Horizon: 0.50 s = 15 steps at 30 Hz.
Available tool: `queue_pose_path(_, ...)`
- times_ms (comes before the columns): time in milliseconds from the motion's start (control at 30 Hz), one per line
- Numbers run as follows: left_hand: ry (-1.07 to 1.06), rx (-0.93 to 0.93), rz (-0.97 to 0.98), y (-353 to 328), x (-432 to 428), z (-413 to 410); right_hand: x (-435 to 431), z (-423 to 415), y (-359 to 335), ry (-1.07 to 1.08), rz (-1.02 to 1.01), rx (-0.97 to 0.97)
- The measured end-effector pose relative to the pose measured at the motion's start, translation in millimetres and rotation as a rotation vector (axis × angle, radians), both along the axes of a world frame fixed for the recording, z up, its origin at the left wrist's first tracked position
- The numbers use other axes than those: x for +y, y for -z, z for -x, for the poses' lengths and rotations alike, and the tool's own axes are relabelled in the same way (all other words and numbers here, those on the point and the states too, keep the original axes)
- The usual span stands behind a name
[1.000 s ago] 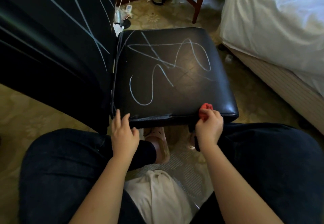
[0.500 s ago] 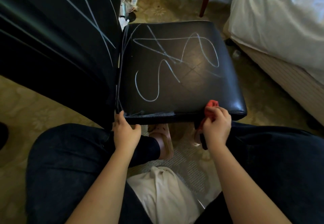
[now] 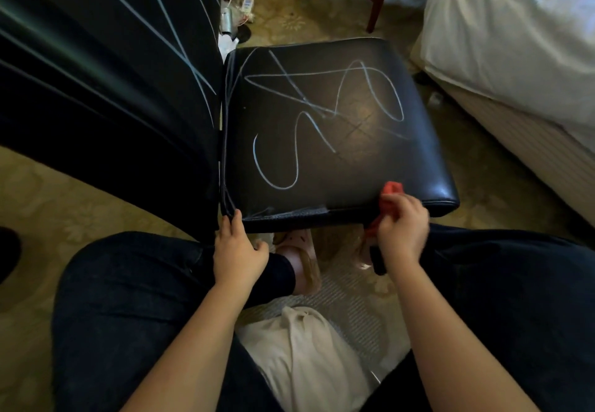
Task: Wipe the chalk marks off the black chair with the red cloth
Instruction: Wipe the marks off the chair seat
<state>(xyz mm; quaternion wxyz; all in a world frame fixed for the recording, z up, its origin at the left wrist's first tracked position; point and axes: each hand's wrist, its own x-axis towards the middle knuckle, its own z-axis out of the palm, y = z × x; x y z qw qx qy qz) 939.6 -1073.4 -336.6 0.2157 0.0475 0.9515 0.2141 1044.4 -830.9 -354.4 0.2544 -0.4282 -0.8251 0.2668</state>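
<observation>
Barely any change vs 0.5 s ago: both hands stay at the seat's near edge and the scribble is untouched. Black chair [image 3: 354, 160] sits right in front of the knees, white chalk marks [image 3: 323, 114] across seat and backrest, with a smear along the near edge. Right hand [image 3: 402, 234] grips the bunched red cloth [image 3: 391, 188] at the near-right edge. Left hand [image 3: 238, 253] holds the near-left corner.

cloth [image 3: 392, 188] on seat [image 3: 354, 160] near-right edge | backrest [image 3: 112, 89] left of seat | bed [image 3: 515, 41] right
</observation>
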Motion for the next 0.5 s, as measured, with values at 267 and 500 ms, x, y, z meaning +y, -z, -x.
queue_pose_path(267,0.098,-0.016,0.067,-4,4,-14,-54,19,9,-0.208,0.055,0.019)
queue_pose_path(500,0.165,-0.001,0.085,-6,2,-15,-52,13,11,-0.458,-0.042,0.0)
